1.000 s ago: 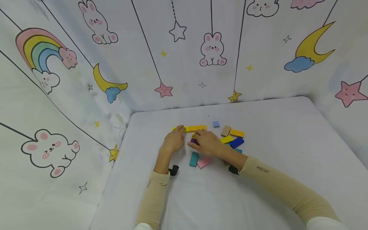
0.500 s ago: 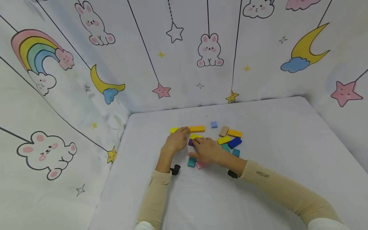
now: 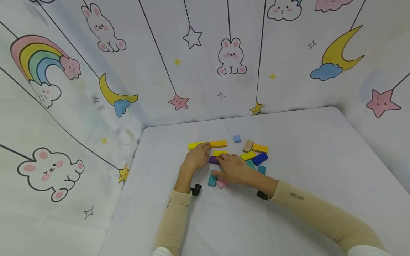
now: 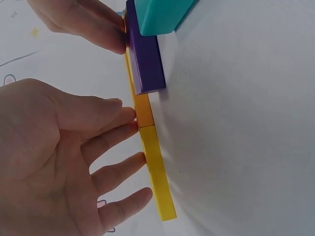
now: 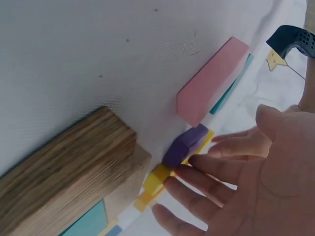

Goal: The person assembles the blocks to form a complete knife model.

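In the head view, a yellow block and an orange block lie end to end in a row. My left hand touches the row near their joint; the left wrist view shows its fingers extended against the blocks' side. Just in front of the row lie a shorter yellow block and a purple block. My right hand reaches over from the right, its fingertips at the purple block's right end, fingers loosely bent. Below its thumb are a teal block and a pink block.
Right of the hands lie loose blocks: tan, orange, yellow, dark blue and teal. A small light-blue cube sits farther back. A wood-grained block looms large in the right wrist view.
My left hand has slid right along the row toward the orange block. My right hand has drawn slightly nearer the body, uncovering more of the purple block and the yellow one behind it.
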Motion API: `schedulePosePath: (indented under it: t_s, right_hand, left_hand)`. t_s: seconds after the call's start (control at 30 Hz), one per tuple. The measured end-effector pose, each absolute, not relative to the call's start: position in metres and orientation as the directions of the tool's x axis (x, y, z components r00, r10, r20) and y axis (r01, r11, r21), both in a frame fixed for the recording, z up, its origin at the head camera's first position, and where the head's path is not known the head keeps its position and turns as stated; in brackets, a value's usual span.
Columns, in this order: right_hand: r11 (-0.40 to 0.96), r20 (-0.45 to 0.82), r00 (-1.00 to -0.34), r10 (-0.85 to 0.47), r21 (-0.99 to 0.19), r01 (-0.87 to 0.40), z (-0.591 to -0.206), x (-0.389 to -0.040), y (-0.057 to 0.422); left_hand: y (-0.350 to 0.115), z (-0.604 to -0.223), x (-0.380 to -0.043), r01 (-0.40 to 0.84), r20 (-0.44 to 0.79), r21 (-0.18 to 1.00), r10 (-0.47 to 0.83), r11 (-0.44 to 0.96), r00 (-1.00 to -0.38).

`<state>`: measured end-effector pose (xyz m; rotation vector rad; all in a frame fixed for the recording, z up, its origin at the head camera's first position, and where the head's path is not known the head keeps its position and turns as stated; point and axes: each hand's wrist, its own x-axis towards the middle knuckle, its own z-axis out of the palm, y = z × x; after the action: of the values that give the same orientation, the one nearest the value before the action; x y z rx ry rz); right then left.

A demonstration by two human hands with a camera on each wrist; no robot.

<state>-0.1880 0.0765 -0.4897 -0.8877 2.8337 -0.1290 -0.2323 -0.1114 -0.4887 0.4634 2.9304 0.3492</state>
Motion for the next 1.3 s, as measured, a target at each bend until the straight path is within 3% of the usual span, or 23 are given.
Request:
schedulePosePath:
  t_s: [1.3]
  right_hand:
    - [0.848, -0.092, -0.845, -0.526, -0.13, -0.514, -0.495, -0.199, 0.127]
  left_hand:
    - [-0.108, -0.49, -0.235, 0.227, -0.176, 0.259, 0.277, 0.939, -0.944]
